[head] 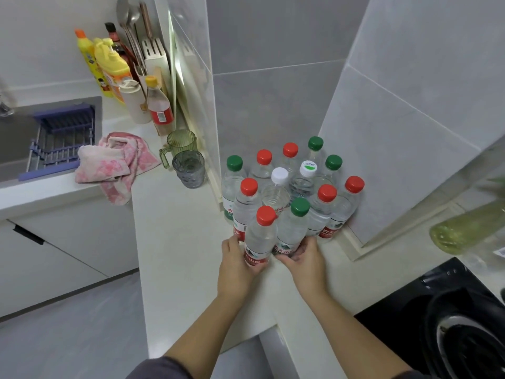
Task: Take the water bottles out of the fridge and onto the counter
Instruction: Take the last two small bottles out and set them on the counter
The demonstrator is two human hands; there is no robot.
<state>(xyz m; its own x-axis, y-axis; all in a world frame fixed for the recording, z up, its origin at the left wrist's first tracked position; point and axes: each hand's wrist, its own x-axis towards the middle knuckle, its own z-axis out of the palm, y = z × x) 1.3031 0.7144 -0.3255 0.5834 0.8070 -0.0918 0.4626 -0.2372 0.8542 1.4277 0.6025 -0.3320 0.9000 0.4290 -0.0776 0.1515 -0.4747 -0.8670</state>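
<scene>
Several clear water bottles with red, green and white caps stand bunched in the corner of the pale counter (pixel 177 242), against the grey tiled wall. At the front of the bunch, my left hand (pixel 236 262) grips a red-capped bottle (pixel 261 236) near its base. Beside it, my right hand (pixel 303 258) holds a green-capped bottle (pixel 292 228) by its lower part. Both bottles stand upright on the counter, touching the others behind them. The fridge is out of view.
Two glass cups (pixel 188 168) stand left of the bottles, with a pink towel (pixel 114 162) beyond. A sink with a purple rack (pixel 62 138) is at far left. Detergent and sauce bottles (pixel 112 69) crowd the back. A black hob with a pan (pixel 448 321) lies at right.
</scene>
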